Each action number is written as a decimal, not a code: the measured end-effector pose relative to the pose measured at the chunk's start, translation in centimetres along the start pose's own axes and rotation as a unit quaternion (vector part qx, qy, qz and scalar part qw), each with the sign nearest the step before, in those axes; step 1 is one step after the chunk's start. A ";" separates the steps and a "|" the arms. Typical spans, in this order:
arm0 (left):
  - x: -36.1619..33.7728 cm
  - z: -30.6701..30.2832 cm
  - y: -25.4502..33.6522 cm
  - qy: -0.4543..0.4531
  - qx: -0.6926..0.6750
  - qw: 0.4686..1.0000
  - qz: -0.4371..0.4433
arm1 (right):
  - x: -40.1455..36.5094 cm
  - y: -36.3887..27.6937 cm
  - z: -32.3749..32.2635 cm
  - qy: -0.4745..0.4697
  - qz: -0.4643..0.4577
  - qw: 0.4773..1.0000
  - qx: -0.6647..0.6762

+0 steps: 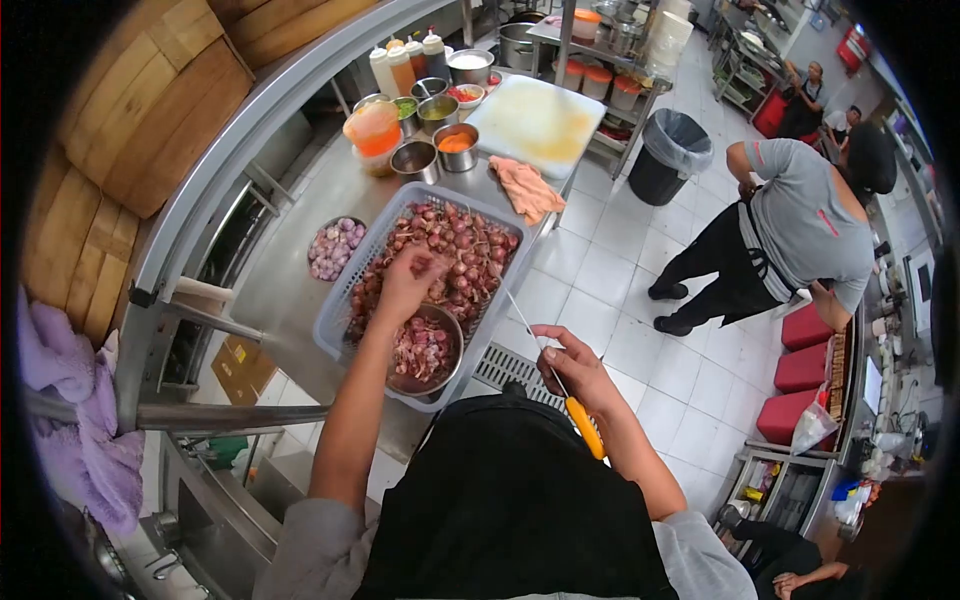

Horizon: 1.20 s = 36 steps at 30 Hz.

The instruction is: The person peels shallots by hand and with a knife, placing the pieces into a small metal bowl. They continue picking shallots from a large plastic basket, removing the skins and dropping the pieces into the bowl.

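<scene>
A grey-blue plastic basket (333, 318) full of small red onions (468, 240) rests on the steel table. Inside its near end stands a metal bowl (455, 345) with peeled or trimmed onion pieces. My left hand (412, 275) is over the onions just above the bowl, its fingers bent; what they hold, if anything, is too small to make out. Right of the basket, my right hand (575, 368) holds a knife with a yellow handle (584, 428), its thin blade pointing up and left toward the basket's edge.
Left of the basket is a bowl of purple-white garlic (337, 248). Behind are metal containers (415, 160), squeeze bottles (400, 70), a cutting board (535, 125) and an orange cloth (526, 188). A bin (668, 155) and a standing person (790, 215) are to the right.
</scene>
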<state>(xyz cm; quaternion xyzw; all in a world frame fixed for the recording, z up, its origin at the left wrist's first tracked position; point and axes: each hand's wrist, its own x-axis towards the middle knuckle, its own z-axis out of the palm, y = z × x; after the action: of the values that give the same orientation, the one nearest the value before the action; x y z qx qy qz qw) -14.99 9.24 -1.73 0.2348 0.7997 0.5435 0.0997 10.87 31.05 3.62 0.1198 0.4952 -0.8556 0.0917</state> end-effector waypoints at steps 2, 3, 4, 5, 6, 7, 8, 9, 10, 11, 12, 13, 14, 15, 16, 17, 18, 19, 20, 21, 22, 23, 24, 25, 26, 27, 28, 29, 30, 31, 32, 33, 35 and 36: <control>-1.5 -0.7 -0.5 0.027 0.027 0.999 0.013 | 0.4 -0.2 0.0 -0.021 0.004 1.000 -0.009; -3.0 -0.8 1.5 0.034 -0.114 0.992 -0.035 | 0.7 -0.3 0.0 -0.036 0.004 0.999 -0.021; -4.4 -0.8 3.3 0.044 -0.253 0.963 -0.081 | 1.1 -0.5 0.0 -0.044 0.009 0.999 -0.020; -5.6 -0.9 4.2 0.029 -0.241 0.967 -0.073 | 1.6 -0.6 0.0 -0.053 0.013 0.998 -0.027; -6.7 -0.9 4.1 0.038 -0.238 0.967 -0.078 | 2.0 -0.7 0.0 -0.061 0.017 0.997 -0.034; -7.9 -0.9 4.0 0.032 -0.311 0.945 -0.100 | 2.6 -0.5 -0.1 -0.069 0.015 0.997 -0.045; -9.0 -0.9 3.9 0.027 -0.382 0.916 -0.120 | 2.9 -0.6 -0.1 -0.078 0.021 0.996 -0.045; -9.9 -0.2 5.5 0.070 -0.412 0.901 -0.118 | 3.2 -0.7 0.1 -0.091 0.028 0.994 -0.050; -10.8 0.2 5.8 0.081 -0.411 0.900 -0.119 | 3.4 -0.8 0.2 -0.104 0.035 0.992 -0.055; -11.7 0.4 5.9 0.081 -0.379 0.915 -0.110 | 3.6 -0.7 0.5 -0.112 0.041 0.991 -0.058; -12.5 0.6 6.1 0.080 -0.348 0.929 -0.101 | 3.8 -0.5 0.9 -0.126 0.030 0.989 -0.075; -13.3 0.7 6.4 0.078 -0.315 0.938 -0.118 | 3.9 -0.3 1.3 -0.137 0.018 0.986 -0.093; -13.9 0.9 6.8 0.083 -0.316 0.938 -0.118 | 4.0 -0.2 1.8 -0.141 0.020 0.985 -0.096; -14.4 1.2 7.4 0.096 -0.295 0.947 -0.085 | 4.0 -0.1 2.5 -0.153 0.009 0.980 -0.124; -14.8 1.7 8.0 0.107 -0.273 0.955 -0.052 | 4.0 -0.2 3.2 -0.164 -0.004 0.975 -0.152; -15.1 2.2 8.6 0.150 -0.319 0.935 -0.045 | 3.9 -0.7 4.1 -0.182 -0.013 0.970 -0.158; -15.7 2.2 8.9 0.151 -0.320 0.934 -0.043 | 4.0 -0.6 4.6 -0.183 -0.013 0.970 -0.160; -16.2 1.9 9.0 0.139 -0.294 0.944 -0.054 | 4.0 -0.6 5.0 -0.194 -0.043 0.960 -0.198; -16.7 1.8 9.2 0.127 -0.268 0.953 -0.066 | 4.1 -0.5 5.4 -0.205 -0.072 0.948 -0.234; -17.0 1.9 9.5 0.145 -0.277 0.947 -0.067 | 4.0 -0.8 6.0 -0.214 -0.071 0.945 -0.235; -17.3 2.0 9.4 0.145 -0.278 0.947 -0.067 | 4.1 -0.6 6.3 -0.214 -0.071 0.945 -0.236; -17.6 2.1 9.3 0.160 -0.279 0.945 -0.062 | 4.1 -0.2 6.5 -0.224 -0.082 0.950 -0.204; -17.7 2.0 9.0 0.178 -0.280 0.942 -0.056 | 4.3 0.0 6.8 -0.235 -0.092 0.952 -0.173; -17.8 2.0 8.9 0.183 -0.280 0.941 -0.057 | 4.4 -0.1 7.0 -0.239 -0.089 0.951 -0.175; -17.9 2.3 8.8 0.195 -0.319 0.926 -0.047 | 4.5 -0.6 7.1 -0.255 -0.030 0.958 -0.125; -17.9 2.4 8.8 0.206 -0.358 0.910 -0.036 | 4.8 -0.9 7.3 -0.268 0.029 0.960 -0.074; -18.0 2.5 8.8 0.209 -0.356 0.910 -0.037 | 5.0 -1.0 7.4 -0.271 0.031 0.959 -0.073; -18.1 2.6 8.8 0.219 -0.392 0.893 -0.043 | 5.3 -1.0 7.6 -0.284 0.058 0.955 -0.054; -18.2 2.5 8.7 0.228 -0.426 0.874 -0.049 | 5.5 -0.8 7.9 -0.297 0.083 0.951 -0.034; -18.6 2.4 7.8 0.217 -0.425 0.877 -0.052 | 5.9 0.0 8.1 -0.305 0.080 0.949 -0.013; -18.8 2.2 7.6 0.217 -0.426 0.877 -0.053 | 6.0 0.5 8.4 -0.305 0.081 0.949 -0.013; -18.9 2.2 7.6 0.221 -0.441 0.868 -0.052 | 6.1 0.8 8.7 -0.295 0.088 0.951 -0.003; -18.8 1.8 7.1 0.222 -0.458 0.860 -0.047 | 6.7 1.3 9.3 -0.284 0.091 0.954 0.003; -18.6 1.6 6.7 0.227 -0.474 0.849 -0.051 | 7.0 1.5 9.5 -0.283 0.091 0.955 -0.001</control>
<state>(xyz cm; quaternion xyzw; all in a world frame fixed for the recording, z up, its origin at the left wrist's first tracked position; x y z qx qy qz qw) 3.66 3.50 2.01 -0.0124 0.4556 0.8891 0.0419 3.55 21.76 4.89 -0.0826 0.4365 -0.8422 0.3054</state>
